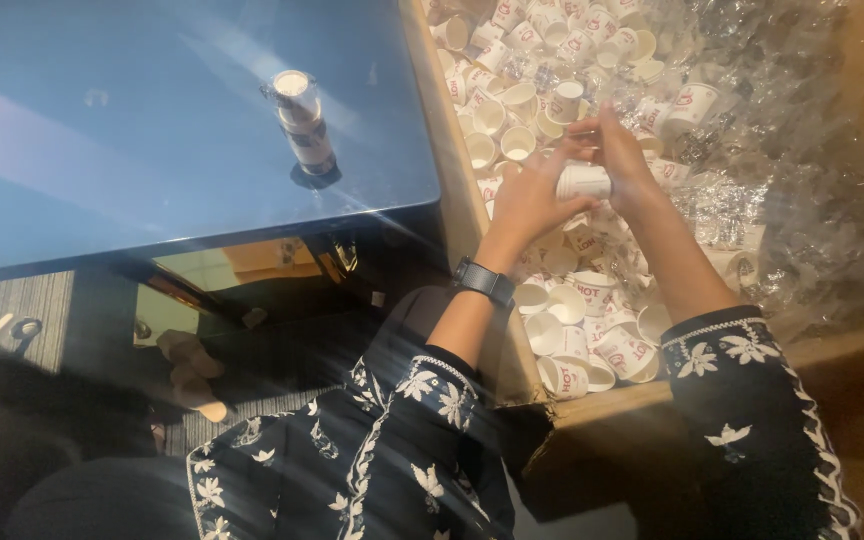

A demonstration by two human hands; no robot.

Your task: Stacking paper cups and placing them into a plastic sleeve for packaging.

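Observation:
Both my hands hover over a large cardboard box (457, 190) full of loose small white paper cups with red print (592, 330). My left hand (530, 198), a dark watch on its wrist, and my right hand (620, 150) together grip a short stack of white paper cups (584, 180) lying sideways between them. The fingers of both hands wrap its ends.
A glossy blue-grey table (152, 130) at the left carries an upright stack of paper cups (302, 120). Crumpled clear plastic wrap (782, 170) fills the right side of the box. My dark floral-embroidered sleeves (422, 430) are in the foreground.

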